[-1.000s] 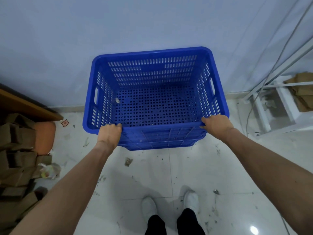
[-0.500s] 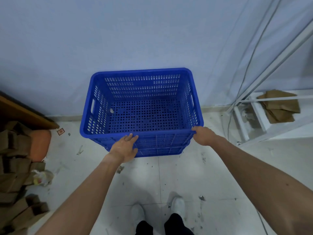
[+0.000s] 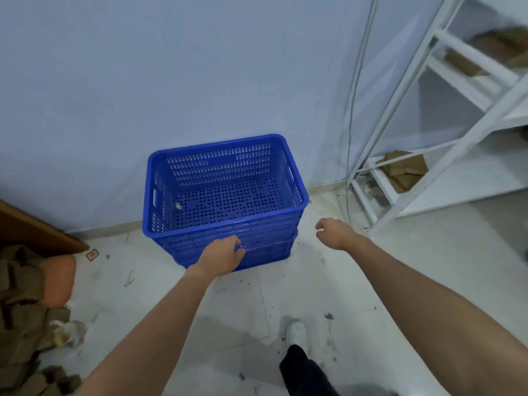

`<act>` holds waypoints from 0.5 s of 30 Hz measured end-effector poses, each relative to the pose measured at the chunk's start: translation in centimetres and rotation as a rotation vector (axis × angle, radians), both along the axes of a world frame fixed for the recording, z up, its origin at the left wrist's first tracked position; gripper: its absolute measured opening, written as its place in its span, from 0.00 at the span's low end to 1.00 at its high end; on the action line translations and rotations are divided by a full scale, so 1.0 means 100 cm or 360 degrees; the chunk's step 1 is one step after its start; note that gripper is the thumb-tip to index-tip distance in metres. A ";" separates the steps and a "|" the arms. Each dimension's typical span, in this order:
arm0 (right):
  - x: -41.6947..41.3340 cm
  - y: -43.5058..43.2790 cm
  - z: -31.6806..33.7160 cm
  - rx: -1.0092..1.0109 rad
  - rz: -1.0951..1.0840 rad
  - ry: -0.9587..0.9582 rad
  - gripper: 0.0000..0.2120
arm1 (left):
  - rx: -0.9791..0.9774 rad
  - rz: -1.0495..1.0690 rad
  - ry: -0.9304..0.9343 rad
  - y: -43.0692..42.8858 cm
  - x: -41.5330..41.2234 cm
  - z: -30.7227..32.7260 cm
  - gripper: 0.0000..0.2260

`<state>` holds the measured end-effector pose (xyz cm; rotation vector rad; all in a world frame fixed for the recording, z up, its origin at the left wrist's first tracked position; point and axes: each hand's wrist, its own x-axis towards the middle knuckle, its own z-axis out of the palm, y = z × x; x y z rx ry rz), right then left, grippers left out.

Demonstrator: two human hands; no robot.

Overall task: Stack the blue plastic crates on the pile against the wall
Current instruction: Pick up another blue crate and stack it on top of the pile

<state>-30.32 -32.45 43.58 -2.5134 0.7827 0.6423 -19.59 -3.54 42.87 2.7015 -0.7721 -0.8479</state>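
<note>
The blue crate [image 3: 225, 195] is a perforated plastic box with slotted walls, a floor of round holes and a cut-out handle in each short end. It sits mouth up, nested on another blue crate [image 3: 243, 257] of which only the lower front band shows. Its long axis runs along the wall [image 3: 171, 81], with the far rim against or just beside that wall (the gap cannot be judged). A small pale scrap [image 3: 178, 206] lies inside, near the crate's left end.

The left hand [image 3: 221, 257] is in front of the crate's near face with fingers curled, holding nothing; actual contact with the plastic cannot be told. The right hand [image 3: 333, 232] hangs loosely curled and empty, just off the crate's right front corner.

Bare tiled floor [image 3: 285, 295] lies open on the near side of the crate. A white metal shelf frame [image 3: 400, 155] stands to its right, cardboard pieces [image 3: 20, 295] well to its left.
</note>
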 end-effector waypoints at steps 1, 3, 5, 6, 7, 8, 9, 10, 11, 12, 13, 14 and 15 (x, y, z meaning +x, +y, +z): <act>-0.017 0.011 0.004 -0.0001 -0.0044 -0.0028 0.20 | -0.0036 -0.0016 0.0016 0.004 -0.008 0.003 0.18; -0.052 0.034 0.009 0.0007 -0.0108 -0.0078 0.20 | -0.0130 -0.0021 0.0072 0.012 -0.026 0.009 0.18; -0.089 0.055 0.013 0.0021 -0.0171 -0.0114 0.20 | -0.0193 -0.0038 0.0121 0.017 -0.047 0.013 0.18; -0.107 0.064 0.015 0.0024 -0.0209 -0.0136 0.20 | -0.0213 -0.0064 0.0141 0.018 -0.058 0.015 0.17; -0.126 0.072 0.018 0.0027 -0.0259 -0.0162 0.19 | -0.0230 -0.0097 0.0158 0.018 -0.069 0.017 0.16; -0.144 0.079 0.021 0.0030 -0.0315 -0.0191 0.19 | -0.0252 -0.0136 0.0169 0.016 -0.079 0.019 0.15; -0.163 0.085 0.023 0.0035 -0.0374 -0.0220 0.19 | -0.0268 -0.0169 0.0187 0.013 -0.091 0.021 0.13; -0.182 0.091 0.026 0.0044 -0.0437 -0.0248 0.19 | -0.0285 -0.0200 0.0209 0.010 -0.103 0.024 0.12; -0.201 0.095 0.028 0.0054 -0.0498 -0.0278 0.18 | -0.0300 -0.0224 0.0238 0.006 -0.116 0.026 0.11; -0.221 0.099 0.029 0.0063 -0.0560 -0.0305 0.18 | -0.0319 -0.0250 0.0273 0.001 -0.130 0.030 0.10; -0.243 0.102 0.030 0.0071 -0.0626 -0.0331 0.17 | -0.0330 -0.0278 0.0320 -0.004 -0.145 0.033 0.10; -0.265 0.105 0.031 0.0078 -0.0695 -0.0354 0.17 | -0.0335 -0.0309 0.0373 -0.011 -0.162 0.036 0.09; -0.289 0.108 0.031 0.0086 -0.0769 -0.0380 0.16 | -0.0328 -0.0341 0.0428 -0.017 -0.181 0.038 0.09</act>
